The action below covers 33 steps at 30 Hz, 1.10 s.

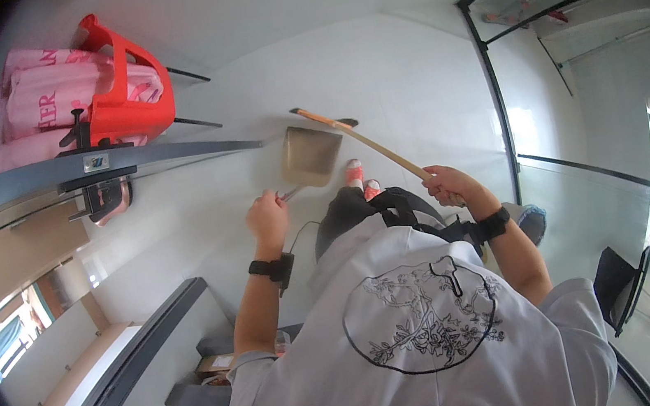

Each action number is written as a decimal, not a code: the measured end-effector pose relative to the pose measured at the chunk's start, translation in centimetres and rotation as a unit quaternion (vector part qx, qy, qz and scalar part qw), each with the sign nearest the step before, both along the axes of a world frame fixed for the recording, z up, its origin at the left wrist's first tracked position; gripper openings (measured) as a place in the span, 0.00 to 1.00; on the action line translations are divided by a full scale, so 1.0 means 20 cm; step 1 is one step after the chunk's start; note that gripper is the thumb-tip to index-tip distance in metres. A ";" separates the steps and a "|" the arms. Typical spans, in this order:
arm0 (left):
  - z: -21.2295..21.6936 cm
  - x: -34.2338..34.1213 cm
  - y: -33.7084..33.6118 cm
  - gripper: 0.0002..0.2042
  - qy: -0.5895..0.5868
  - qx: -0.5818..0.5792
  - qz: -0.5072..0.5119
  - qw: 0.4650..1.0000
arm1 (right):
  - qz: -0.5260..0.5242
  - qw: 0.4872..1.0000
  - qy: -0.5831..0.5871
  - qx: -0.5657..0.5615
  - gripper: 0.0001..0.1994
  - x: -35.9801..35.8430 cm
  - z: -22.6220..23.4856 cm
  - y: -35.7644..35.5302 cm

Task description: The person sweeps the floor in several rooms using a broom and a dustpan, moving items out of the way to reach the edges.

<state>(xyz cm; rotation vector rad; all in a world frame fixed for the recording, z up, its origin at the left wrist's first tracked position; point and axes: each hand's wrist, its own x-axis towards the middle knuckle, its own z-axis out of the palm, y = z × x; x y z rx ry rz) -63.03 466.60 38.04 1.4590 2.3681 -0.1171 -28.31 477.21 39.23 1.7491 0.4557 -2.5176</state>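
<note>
My left hand point(267, 214) is closed round the thin handle of a dustpan point(313, 151), which has a tan-gold pan. The pan hangs or rests over the pale floor just beyond my feet; I cannot tell which. In my right hand point(452, 185) is the yellowish stick of a broom point(386, 151), gripped with bent fingers. The stick slants away to the left, past the pan's far right corner, and ends in an orange part. Dark patches show at that end, but the broom head's shape is unclear.
At the far left a red chair point(147, 87) with pink bags stands beside a grey desk edge point(193, 148). A black-framed glass partition point(493, 88) runs along the right, with a bin point(529, 222) near it. My red shoes point(354, 172) are below the pan.
</note>
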 end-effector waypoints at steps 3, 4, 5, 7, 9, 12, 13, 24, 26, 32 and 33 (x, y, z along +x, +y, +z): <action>0.03 0.12 -0.04 0.06 0.007 -0.018 -0.015 1.000 | -0.060 0.997 0.035 -0.015 0.20 0.21 0.09 -0.14; 0.04 0.16 -0.04 0.06 0.023 -0.039 -0.019 0.999 | -0.099 0.994 0.033 -0.012 0.21 0.28 0.10 -0.18; 0.04 0.20 -0.05 0.06 0.025 -0.041 -0.022 0.999 | -0.104 0.994 0.019 0.012 0.22 0.34 0.09 -0.20; 0.02 0.23 -0.06 0.06 0.026 0.014 -0.067 0.997 | -0.139 0.990 -0.006 0.016 0.23 0.42 0.18 -0.20; -0.02 0.22 -0.13 0.05 0.019 -0.003 -0.061 0.998 | -0.188 0.977 -0.094 0.046 0.15 0.48 0.20 -0.23; -0.02 0.25 -0.19 0.05 0.012 -0.019 -0.056 0.998 | -0.157 0.969 -0.154 0.116 0.15 0.67 0.09 -0.14; -0.01 0.25 -0.22 0.05 0.011 -0.018 -0.058 0.998 | -0.137 0.967 -0.168 0.131 0.12 0.70 0.09 -0.11; 0.31 -0.32 -0.66 0.06 -0.018 0.022 -0.180 0.983 | -0.035 0.940 -0.288 0.181 0.11 0.54 -0.12 -0.34; 0.34 -0.42 -0.75 0.06 -0.017 0.016 -0.223 0.975 | -0.016 0.929 -0.319 0.188 0.11 0.44 -0.20 -0.53; 0.32 -0.50 -0.82 0.04 0.002 0.006 -0.219 0.976 | 0.043 0.976 -0.210 0.034 0.10 -0.01 -0.08 -1.16; 0.29 -0.46 -0.80 0.04 0.006 0.002 -0.220 0.975 | 0.095 0.961 -0.239 0.099 0.13 -0.13 -0.02 -1.23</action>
